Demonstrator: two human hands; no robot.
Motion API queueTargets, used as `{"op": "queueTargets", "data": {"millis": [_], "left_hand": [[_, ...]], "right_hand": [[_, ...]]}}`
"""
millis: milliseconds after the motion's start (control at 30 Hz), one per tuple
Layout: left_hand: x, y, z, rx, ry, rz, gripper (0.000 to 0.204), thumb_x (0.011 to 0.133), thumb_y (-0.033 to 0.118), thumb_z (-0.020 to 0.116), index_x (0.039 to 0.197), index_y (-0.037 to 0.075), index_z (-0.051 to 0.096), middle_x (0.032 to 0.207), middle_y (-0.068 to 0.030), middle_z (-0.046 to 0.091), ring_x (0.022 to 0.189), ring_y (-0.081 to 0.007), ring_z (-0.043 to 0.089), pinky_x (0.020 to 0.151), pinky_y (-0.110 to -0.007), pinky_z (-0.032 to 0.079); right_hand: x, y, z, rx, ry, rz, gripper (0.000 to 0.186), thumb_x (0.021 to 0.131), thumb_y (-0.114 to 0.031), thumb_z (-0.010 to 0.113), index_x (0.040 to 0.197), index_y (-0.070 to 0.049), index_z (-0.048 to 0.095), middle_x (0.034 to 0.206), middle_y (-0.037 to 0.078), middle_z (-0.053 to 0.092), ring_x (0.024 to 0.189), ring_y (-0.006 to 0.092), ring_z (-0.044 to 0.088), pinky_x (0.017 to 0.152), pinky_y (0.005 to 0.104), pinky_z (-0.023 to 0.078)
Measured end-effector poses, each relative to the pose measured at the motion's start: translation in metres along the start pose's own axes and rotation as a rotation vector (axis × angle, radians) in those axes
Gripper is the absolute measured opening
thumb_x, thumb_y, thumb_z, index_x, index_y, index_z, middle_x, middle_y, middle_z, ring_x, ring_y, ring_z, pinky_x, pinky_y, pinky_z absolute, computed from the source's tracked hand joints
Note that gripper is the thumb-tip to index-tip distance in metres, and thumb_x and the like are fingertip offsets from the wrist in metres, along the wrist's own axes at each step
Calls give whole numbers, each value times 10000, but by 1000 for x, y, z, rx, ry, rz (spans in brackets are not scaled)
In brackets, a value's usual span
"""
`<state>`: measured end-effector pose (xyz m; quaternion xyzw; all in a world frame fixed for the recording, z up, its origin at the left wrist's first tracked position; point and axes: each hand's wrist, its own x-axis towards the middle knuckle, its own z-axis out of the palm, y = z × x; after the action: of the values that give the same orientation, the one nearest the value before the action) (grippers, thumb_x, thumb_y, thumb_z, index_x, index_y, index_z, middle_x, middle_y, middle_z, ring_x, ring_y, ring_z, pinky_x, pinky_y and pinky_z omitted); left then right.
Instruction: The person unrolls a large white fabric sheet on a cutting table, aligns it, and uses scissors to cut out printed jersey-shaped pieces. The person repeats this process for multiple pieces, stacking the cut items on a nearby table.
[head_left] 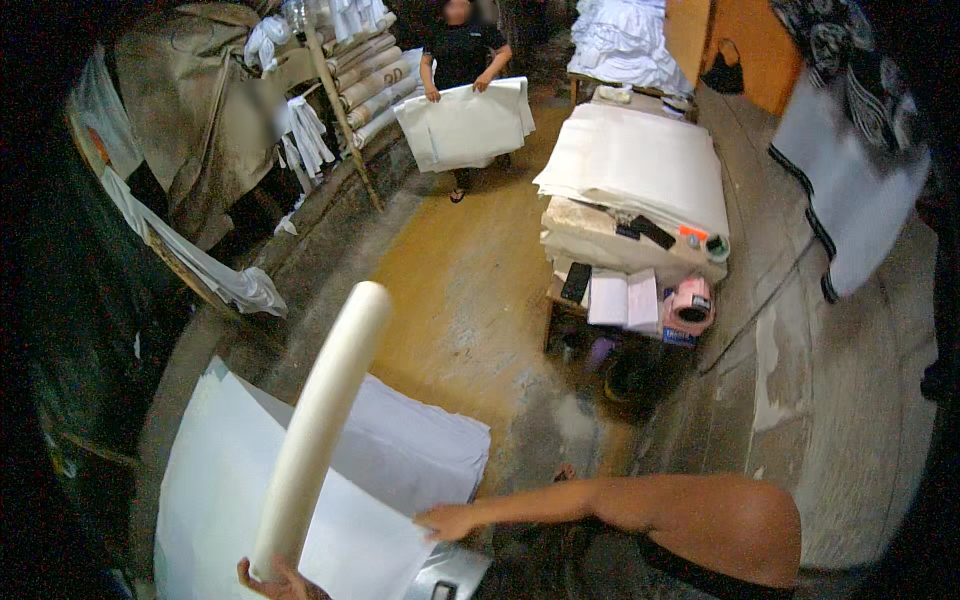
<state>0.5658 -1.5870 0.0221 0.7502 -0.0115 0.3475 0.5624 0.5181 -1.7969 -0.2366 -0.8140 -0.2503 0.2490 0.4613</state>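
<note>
A long, smooth cream-white roll (322,430) leans up and to the right over the stack of large white sheets (225,450) at lower left. My left hand (280,582) curls round the roll's lower end, partly cut off by the bottom edge. My right hand (448,521) reaches across from the right, its fingers stretched out over the sheets' right edge. Behind the roll lies a white cloth or sheet (420,440) with a bluish tint. Just below my right hand is a shiny flat sheet (455,572) with a dark slot.
A person (462,60) farther back carries white sheets (465,128) with both hands. At right, a table bears a thick pile of cream sheets (640,150), an open notebook (622,300) and a pink tape-like roll (690,305). A rack of rolls (375,85) stands at back left.
</note>
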Motion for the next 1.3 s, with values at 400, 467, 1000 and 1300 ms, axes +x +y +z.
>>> {"op": "queueTargets", "data": {"millis": [400,467,1000,1300], "left_hand": [[-85,-4,399,-606,-502,-545,576,812,208,716,1257,119,363,1127,-155,477,1010,-283,498,865,-403,438],[-89,1,480,-697,-488,-636,578,818,193,705,1268,124,349,1142,-163,479,1016,-302,507,872,-427,443],[-247,69,1054,-709,-1429,-125,599,799,159,705,1302,-18,431,1250,-184,474,1142,-262,460,962,-369,386],[-385,58,1053,-553,-1840,-91,559,745,123,694,1248,-8,488,1104,-169,588,995,-236,558,854,-337,454]], "right_hand": [[-234,151,-384,1076,1145,-134,450,916,-255,583,1306,-68,458,1351,76,473,1229,214,461,1033,383,362],[-261,156,-452,1058,1172,-323,421,919,-218,568,1296,-64,464,1329,67,486,1206,212,474,1011,379,376],[-603,455,-675,746,2400,664,687,783,-66,730,1325,24,319,1200,213,537,1028,332,586,824,459,523],[-682,451,-509,332,2906,925,769,651,67,747,1325,9,381,1245,152,531,1103,302,537,970,386,431]]}}
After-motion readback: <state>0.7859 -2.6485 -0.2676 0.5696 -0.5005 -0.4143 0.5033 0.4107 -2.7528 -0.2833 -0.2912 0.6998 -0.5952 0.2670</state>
